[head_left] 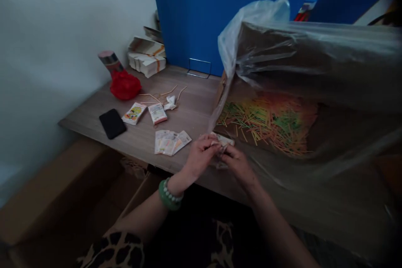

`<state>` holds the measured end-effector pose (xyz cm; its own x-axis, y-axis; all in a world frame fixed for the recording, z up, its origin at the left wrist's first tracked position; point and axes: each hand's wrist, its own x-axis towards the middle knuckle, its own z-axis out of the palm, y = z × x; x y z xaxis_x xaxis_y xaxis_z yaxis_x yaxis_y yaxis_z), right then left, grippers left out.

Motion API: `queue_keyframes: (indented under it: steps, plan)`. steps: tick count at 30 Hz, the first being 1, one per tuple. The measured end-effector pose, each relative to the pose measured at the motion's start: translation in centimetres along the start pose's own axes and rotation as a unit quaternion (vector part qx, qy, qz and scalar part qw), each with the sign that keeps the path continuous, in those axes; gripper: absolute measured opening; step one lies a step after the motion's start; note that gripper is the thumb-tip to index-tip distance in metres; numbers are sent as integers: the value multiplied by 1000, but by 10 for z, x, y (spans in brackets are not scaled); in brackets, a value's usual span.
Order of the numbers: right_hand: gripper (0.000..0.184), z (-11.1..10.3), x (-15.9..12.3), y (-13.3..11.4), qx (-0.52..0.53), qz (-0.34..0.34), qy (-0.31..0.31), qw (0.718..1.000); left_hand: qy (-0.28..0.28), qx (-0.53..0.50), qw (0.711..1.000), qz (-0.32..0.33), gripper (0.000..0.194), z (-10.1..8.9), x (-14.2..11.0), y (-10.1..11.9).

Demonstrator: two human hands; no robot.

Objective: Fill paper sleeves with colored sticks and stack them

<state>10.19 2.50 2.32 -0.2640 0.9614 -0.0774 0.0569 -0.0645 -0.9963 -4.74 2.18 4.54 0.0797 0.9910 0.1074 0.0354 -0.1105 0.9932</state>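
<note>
At the table's front edge, my left hand (200,155) and my right hand (238,164) meet with their fingers closed on a small printed packet (225,139). The fingers cover much of it, so its contents do not show. Just left of my left hand, several similar flat packets (171,142) lie fanned out on the table. Farther back are a stack of small packets (157,114) and a packet with a colourful print (134,113). Right of my hands, many coloured straws (266,121) lie inside a large clear plastic bag (266,50).
A black phone-like slab (112,123) lies near the left edge of the wooden table (194,92). Behind it are a red bundle (125,85), stacked white cards (147,63) and loose straws (169,91). A cardboard box (59,180) stands below. A blue panel (188,12) rises behind.
</note>
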Motion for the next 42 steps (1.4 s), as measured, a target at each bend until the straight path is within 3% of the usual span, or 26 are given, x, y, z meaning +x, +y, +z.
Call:
queue_keyframes:
  steps: [3,5,7,9,11,13,16,20,25,29,32,34,36,39,42]
  plan:
    - [17,42,1,10,1,9,-28,1000,34,134,990,2,22,-38,-21,-2]
    - [21,64,9,14,-64,15,-15,998,79,264,961,-21,28,-68,-26,-7]
    - [20,79,22,14,-195,33,0,980,145,417,893,-89,41,-97,-27,-12]
    - [22,90,33,11,-339,57,7,939,180,528,810,-182,52,-122,-26,-18]
    - [28,98,40,7,-438,75,3,896,173,567,770,-239,55,-137,-25,-24]
    - [30,102,40,2,-488,88,3,869,154,555,781,-242,50,-144,-22,-31]
    - [29,103,32,-4,-531,102,20,841,137,502,829,-204,40,-146,-17,-40]
    - [30,101,22,-11,-570,101,-7,815,122,432,880,-153,45,-149,-10,-52]
    - [31,128,35,-8,-567,116,-64,813,105,345,922,-142,54,-154,-4,-65]
    - [36,153,43,-2,-549,62,-76,830,116,361,916,-132,56,-155,-10,-67]
    - [36,140,32,0,-521,8,-86,849,126,423,885,-147,55,-152,-21,-58]
    - [34,114,14,0,-516,-11,-63,854,154,490,845,-151,56,-147,-28,-50]
    - [33,82,-6,1,-540,19,4,842,169,556,806,-115,52,-140,-32,-45]
    - [34,39,-28,5,-585,114,130,792,76,600,796,1,44,-125,-33,-50]
    - [38,16,-30,13,-601,154,155,769,-14,600,796,71,42,-118,-31,-66]
